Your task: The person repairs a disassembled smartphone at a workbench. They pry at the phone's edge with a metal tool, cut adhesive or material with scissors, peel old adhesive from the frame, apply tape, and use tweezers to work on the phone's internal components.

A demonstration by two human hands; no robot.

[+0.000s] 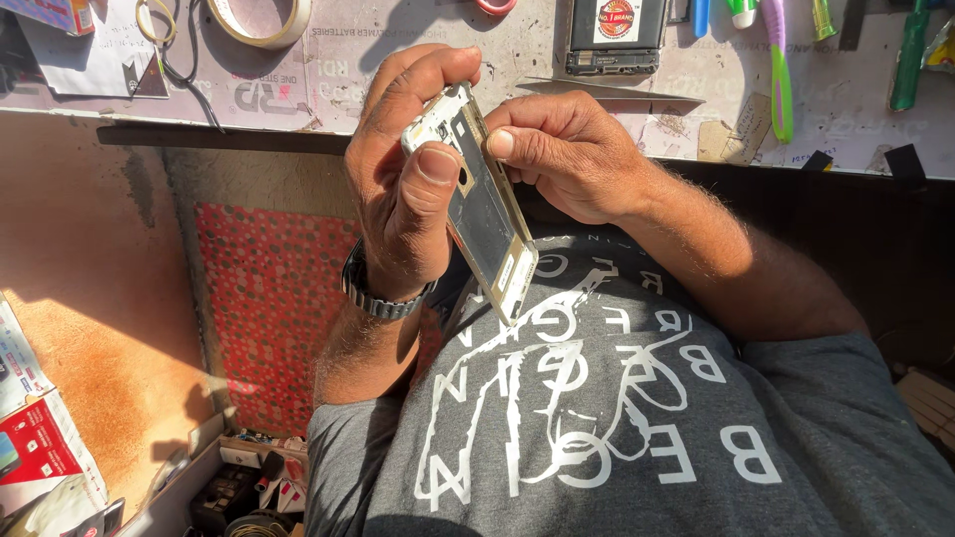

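Gold-edged phone frame [484, 214] pinched in both hands, held up over the person's chest in front of the workbench edge [249, 136]. Left hand [408, 189] fingers curled round the frame's top end, thumb [430, 174] pressed flat on its inner face. Right hand [567, 154] closed against the frame's right edge, thumb tip [502, 144] touching the rim near the top. Frame tilted, lower end pointing at the grey printed T-shirt [617, 418]. Metal watch [378, 296] on left wrist. Further out on the bench: tape roll [261, 22], green toothbrush [779, 70], dark phone body [615, 35]
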